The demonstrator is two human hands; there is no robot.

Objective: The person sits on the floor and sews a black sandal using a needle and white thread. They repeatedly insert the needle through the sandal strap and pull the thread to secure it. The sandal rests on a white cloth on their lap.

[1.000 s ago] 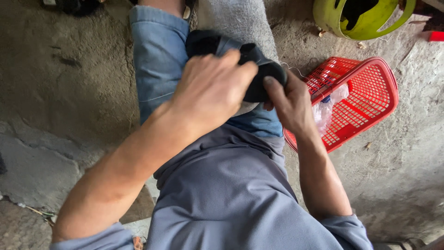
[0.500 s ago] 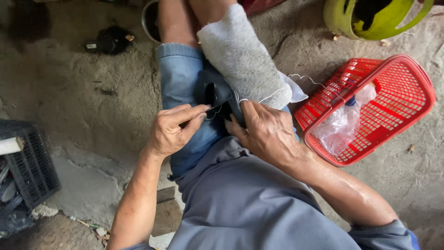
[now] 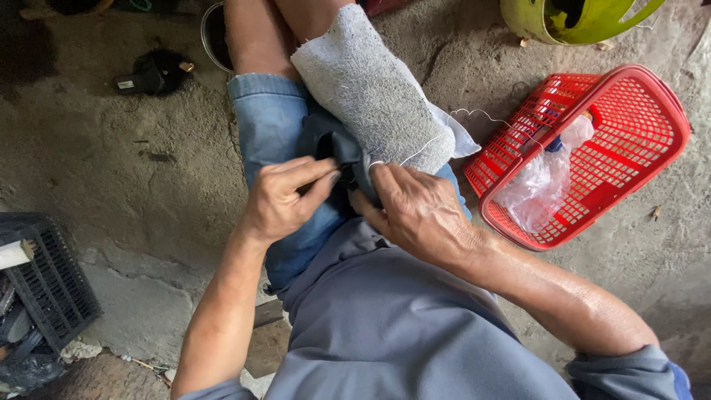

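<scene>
A small black piece of footwear or leather (image 3: pixel 337 148) rests on my lap, against a grey towel (image 3: pixel 374 89) draped over my right thigh. My left hand (image 3: pixel 285 196) pinches its left side with thumb and fingers. My right hand (image 3: pixel 415 207) grips its right edge, and a thin white thread (image 3: pixel 474 122) runs from there across the towel toward the basket. Whether a needle is in my fingers cannot be made out. I wear denim shorts (image 3: pixel 270 126) and a grey shirt (image 3: pixel 392 326).
A red plastic basket (image 3: pixel 652 133) with a clear plastic bag (image 3: pixel 541 185) inside lies on the concrete floor to the right. A yellow-green container (image 3: pixel 578 18) stands at the top right. A black crate (image 3: pixel 48 281) is at the left, and a small black object (image 3: pixel 152 70) at the upper left.
A second ago both hands held the black piece up high, covering it. They have come down onto my lap, and the view has shifted, bringing the towel and the black crate into sight.
</scene>
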